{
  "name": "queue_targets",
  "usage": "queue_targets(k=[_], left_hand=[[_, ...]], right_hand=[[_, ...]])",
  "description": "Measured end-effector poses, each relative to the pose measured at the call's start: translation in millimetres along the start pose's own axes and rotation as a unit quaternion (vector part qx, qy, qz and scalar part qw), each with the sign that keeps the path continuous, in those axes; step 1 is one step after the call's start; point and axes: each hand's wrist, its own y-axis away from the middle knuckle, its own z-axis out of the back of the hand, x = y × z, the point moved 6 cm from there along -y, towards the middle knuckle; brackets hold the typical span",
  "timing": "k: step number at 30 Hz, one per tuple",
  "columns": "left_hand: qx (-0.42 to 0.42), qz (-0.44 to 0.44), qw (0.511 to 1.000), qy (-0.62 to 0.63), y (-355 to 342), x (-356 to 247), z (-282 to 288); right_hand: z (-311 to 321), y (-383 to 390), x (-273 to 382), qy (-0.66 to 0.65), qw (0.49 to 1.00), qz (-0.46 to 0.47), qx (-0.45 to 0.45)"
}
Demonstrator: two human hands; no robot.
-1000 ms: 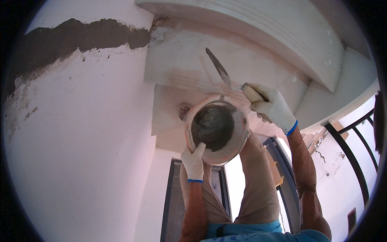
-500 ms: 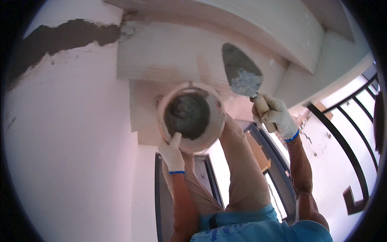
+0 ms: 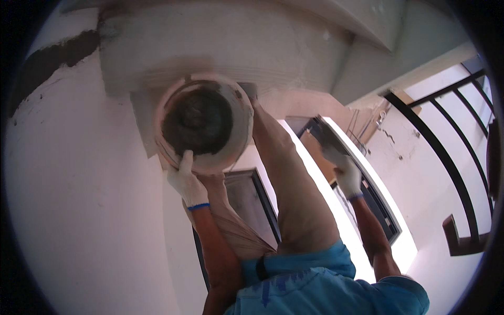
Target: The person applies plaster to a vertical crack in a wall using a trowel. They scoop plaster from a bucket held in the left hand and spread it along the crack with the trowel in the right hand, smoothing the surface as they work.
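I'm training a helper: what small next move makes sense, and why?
Probably bring the white-gloved right hand over the round pale bucket: that hand is apart from the dark grey mix inside, while the white-gloved left hand grips the bucket.

2 gloves (image 3: 187, 182) (image 3: 348, 181), 1 bkt (image 3: 241, 127), prob. 1 trowel (image 3: 332, 151)

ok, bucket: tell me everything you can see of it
The bucket is round and pale, its surface smeared and stained, material unclear. Dark grey mix shows inside; its depth can't be told. The mouth faces the camera. The gloved left hand holds the near rim, thumb over the lip. In view, it overlaps the pale steps, beside the right leg; what supports it is hidden.
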Motion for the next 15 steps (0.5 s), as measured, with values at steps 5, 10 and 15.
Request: queue_targets(k=[5, 10, 15], left_hand=[[0.019, 0.006, 0.999, -0.041, 14, -7, 9], [0.020, -0.025, 0.999, -0.004, -5, 0, -4], [0.007, -0.001, 1.000, -0.009, 8, 5, -6]], right_hand=[[-52, 7, 11, 0.021, 0.985, -0.145, 0.089], [-2, -35, 78, 0.009, 0.999, 0.013, -0.036], [51, -50, 119, 0.044, 0.989, 0.109, -0.088]])
